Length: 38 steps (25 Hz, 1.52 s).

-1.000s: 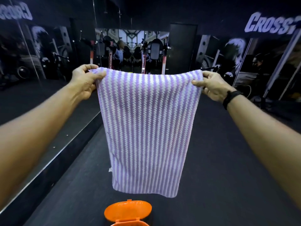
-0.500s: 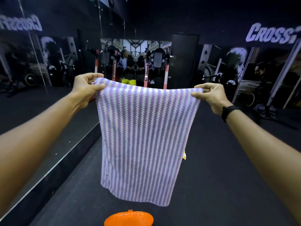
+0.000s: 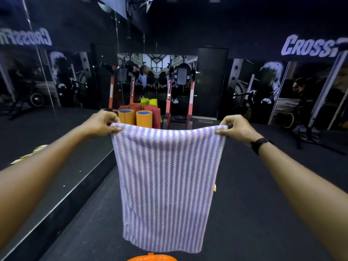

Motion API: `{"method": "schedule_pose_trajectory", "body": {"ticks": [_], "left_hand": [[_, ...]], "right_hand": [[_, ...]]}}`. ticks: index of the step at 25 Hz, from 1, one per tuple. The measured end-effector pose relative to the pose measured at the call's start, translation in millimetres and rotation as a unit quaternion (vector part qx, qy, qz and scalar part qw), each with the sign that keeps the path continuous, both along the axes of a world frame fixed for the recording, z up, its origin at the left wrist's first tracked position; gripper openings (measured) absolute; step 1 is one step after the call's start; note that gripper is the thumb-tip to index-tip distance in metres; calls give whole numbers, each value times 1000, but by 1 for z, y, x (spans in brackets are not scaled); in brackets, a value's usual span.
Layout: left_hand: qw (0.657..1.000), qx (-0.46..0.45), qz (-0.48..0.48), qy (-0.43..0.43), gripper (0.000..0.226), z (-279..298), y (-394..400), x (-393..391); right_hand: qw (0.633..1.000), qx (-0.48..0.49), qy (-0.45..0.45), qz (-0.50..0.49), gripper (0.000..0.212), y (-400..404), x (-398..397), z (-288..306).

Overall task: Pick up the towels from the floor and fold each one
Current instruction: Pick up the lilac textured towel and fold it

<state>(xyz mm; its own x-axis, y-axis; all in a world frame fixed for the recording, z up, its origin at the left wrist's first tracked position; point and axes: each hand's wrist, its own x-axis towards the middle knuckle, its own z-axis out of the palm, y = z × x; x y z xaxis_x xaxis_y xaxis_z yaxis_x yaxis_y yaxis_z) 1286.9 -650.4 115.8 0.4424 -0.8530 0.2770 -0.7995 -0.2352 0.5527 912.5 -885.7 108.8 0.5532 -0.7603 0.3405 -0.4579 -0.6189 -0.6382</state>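
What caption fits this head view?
Both hands, left and right, pinch the top corners of a hanging purple-striped towel in a gym.

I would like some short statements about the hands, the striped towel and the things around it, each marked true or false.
1. Both hands hold the towel by its top corners. True: the left hand and the right hand each pinch one corner.
2. The towel lies flat on the floor. False: it hangs in the air, spread out.
3. The towel has purple and white stripes. True.
4. The orange container is above the towel. False: it is below the towel's bottom edge, at the lower border of the view.
5. Rolled mats stand behind the towel. True.
6. The black wristband is on the left wrist. False: it is on the right wrist.
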Motion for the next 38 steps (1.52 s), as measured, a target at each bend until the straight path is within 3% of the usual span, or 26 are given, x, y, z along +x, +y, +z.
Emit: {"method": "schedule_pose_trajectory", "body": {"ticks": [2,3,4,5,6,7,9,11,15,19,21,22,24,26,29,32,34,36,38], "left_hand": [[994,83,-58,40,14,6,-2,1],[994,29,-80,71,17,16,-6,0],[986,-85,-85,112,17,28,-9,-5],[959,-210,-77,176,18,40,-10,-10],[925,-279,-91,243,29,49,-12,-15],[911,-268,-125,287,51,48,-12,-22],[935,-116,-145,302,93,20,-6,-33],[937,22,-133,324,104,-8,7,-33],[908,78,-95,400,95,-11,22,-20],[885,1,-73,460,63,3,14,-32],[870,-70,-87,480,68,9,15,-34],[883,-55,-98,455,70,8,18,-32],[928,51,-78,362,54,-5,24,-33],[930,26,-20,365,34,-19,24,-33],[880,-82,-23,467,26,-17,20,-34],[875,-156,-17,458,23,-5,15,-34],[862,-186,-26,471,11,3,13,-34],[885,-155,-52,436,12,4,13,-36],[913,-152,-32,377,14,-1,11,-35]], "right_hand": [[994,71,58,68,24,2,-5,9],[992,84,31,93,24,5,-6,23],[990,84,-43,108,25,6,-9,39],[978,98,-139,120,31,8,-11,55],[957,139,-208,147,43,8,-11,65],[943,184,-213,177,62,12,-10,65],[944,229,-133,194,91,17,-3,31],[940,269,-105,181,92,18,1,-6],[920,342,-142,133,82,19,-8,-19],[881,425,-175,112,20,21,3,-3],[865,434,-211,135,20,20,1,5],[874,421,-187,155,24,23,-1,6],[905,377,-60,185,60,27,-6,-4],[910,368,-82,174,81,25,-6,-13],[892,361,-190,197,50,24,-2,-7],[910,321,-199,170,50,27,6,4],[894,336,-261,138,38,23,11,9],[892,345,-255,142,19,23,13,12],[921,307,-200,134,24,22,11,9]]}}
